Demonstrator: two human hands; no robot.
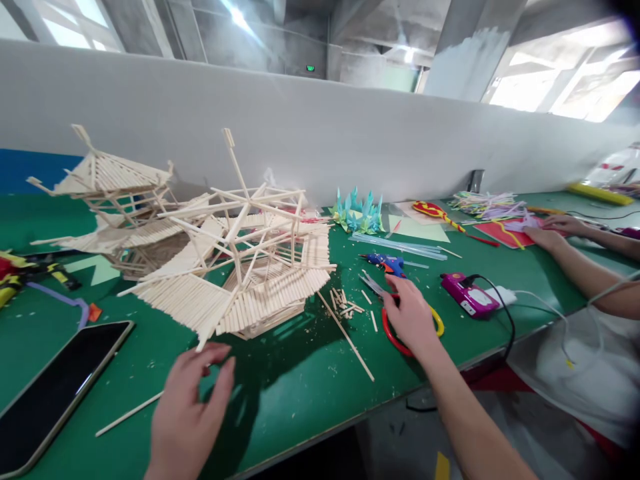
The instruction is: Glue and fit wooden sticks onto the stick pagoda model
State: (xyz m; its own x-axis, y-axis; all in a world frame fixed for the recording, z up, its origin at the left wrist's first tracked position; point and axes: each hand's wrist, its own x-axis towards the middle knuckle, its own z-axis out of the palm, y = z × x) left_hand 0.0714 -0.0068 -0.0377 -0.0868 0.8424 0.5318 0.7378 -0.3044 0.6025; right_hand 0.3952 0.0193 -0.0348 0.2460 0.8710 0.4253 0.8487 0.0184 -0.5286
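Note:
A pavilion model of thin wooden sticks (280,293) stands on the green table. Its open upper frame rises above a sloping roof of closely set sticks. Close to its front corner is my left hand (187,407), thumb and fingers apart, with nothing visible held between them. A loose stick (130,413) runs along the table toward that hand. My right hand (413,317) is over the scissors (439,321) with red and yellow handles, its thumb and fingers around their middle. Just beyond the fingertips lies a blue glue gun (393,264). Short stick pieces (343,303) are scattered between model and scissors.
A second stick pavilion (115,177) stands at left, behind a phone (60,393). Clear glue sticks (395,247), a turquoise paper piece (357,212) and a purple power box (467,293) with cables are at right. Another person's hands (547,233) work on red paper.

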